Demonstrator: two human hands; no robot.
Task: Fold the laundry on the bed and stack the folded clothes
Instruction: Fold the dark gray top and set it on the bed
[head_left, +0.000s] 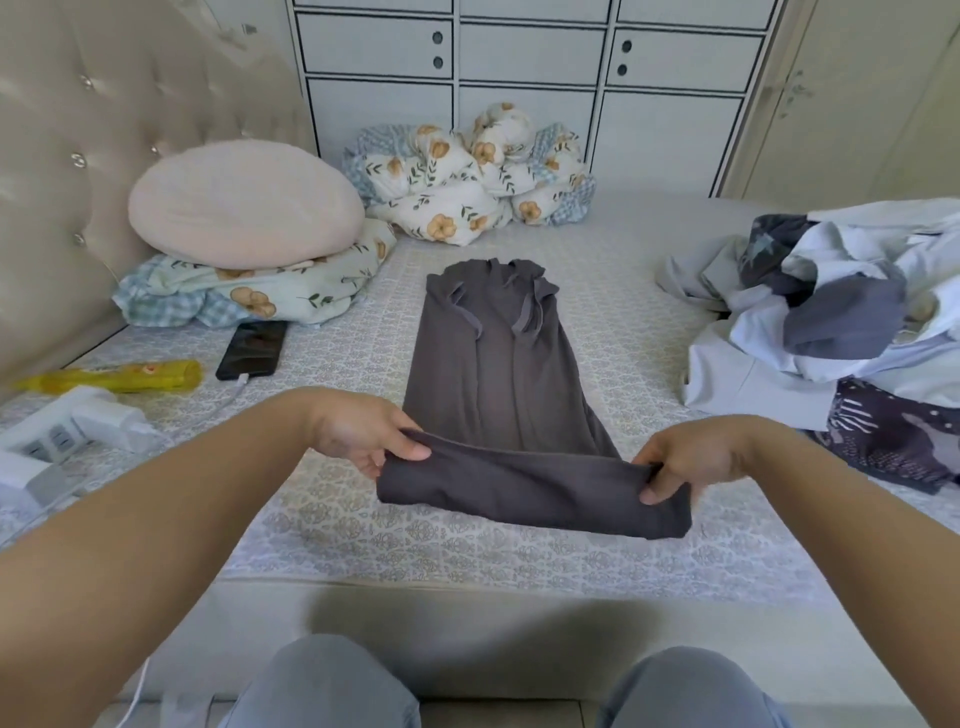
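Garment (493, 364), dark grey, narrow, with thin straps at the far end: laid lengthwise down the middle of the bed (623, 291), strap end away from the person, near hem raised off the sheet and doubled back toward the person as a loose roll of cloth.

Left hand (363, 431): at the left corner of the raised hem, thumb on top and fingers curled beneath, pinching the cloth.

Right hand (691, 462): at the right corner of the same hem, thumb and fingers closed round the edge, pinching it. Both hands hold the hem just above the sheet, the cloth stretched between them.

Laundry pile (841, 312), unfolded, white, pale blue and dark patterned pieces: on the right side of the bed, well apart from the garment.

Pillow (244, 202), pale pink, on a floral quilt (270, 296): far left, against the headboard (67, 156).

Second floral quilt (467, 176), bundled: at the far edge, in front of the white cabinet (530, 57).

Phone (252, 349), yellow bottle (119, 376), power strip (78, 423): left of the garment, near the headboard.
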